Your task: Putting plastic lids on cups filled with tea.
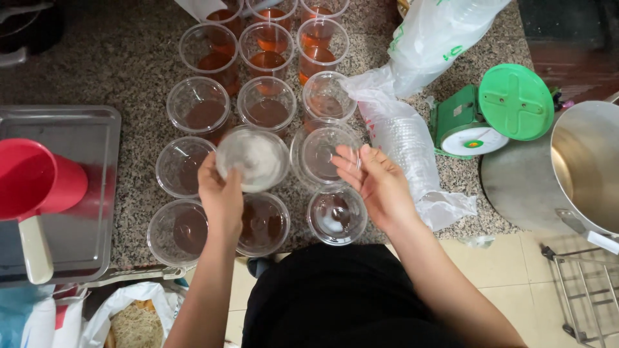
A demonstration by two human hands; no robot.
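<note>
A speckled granite counter [129, 71] runs across the room. On its left lies a metal tray [90, 129] with a red jug [32, 177] on it, pale handle toward the near edge. To the right a clear plastic bag [438, 32] slumps beside a sleeve of stacked clear lids [406, 145]. Beyond that sits a small green kitchen scale [496, 109], and just next to it a large steel pot [587, 167]. A wire rack [587, 290] stands on the tiled floor.
</note>
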